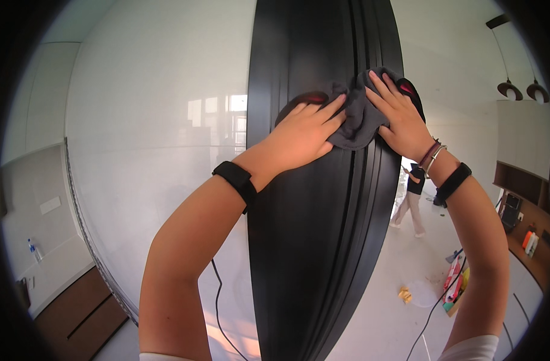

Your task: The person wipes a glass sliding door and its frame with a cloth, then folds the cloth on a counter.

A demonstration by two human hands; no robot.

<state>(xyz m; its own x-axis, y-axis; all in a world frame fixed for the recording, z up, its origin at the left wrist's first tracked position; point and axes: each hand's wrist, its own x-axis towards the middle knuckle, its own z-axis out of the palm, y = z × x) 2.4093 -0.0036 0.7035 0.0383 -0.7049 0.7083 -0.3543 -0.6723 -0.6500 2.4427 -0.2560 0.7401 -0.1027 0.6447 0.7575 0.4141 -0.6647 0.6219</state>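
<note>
A dark grey cloth (357,113) lies bunched against the upper part of a tall black panelled door frame (302,234). My right hand (399,110) presses on the cloth with its fingers spread over the right side. My left hand (302,131) holds the cloth's left edge, its fingertips over the folds. Beyond the left knuckles shows a black item with a red patch (318,98), and a similar black and red item (408,88) sits beside the right fingers. Each wrist wears a black strap.
Left of the frame is a glossy white wall (157,113); a plastic bottle (33,250) stands on a counter past it. To the right, a person (414,194) walks in a room. On its floor lie a red and white bag (453,280) and a black cable (430,313).
</note>
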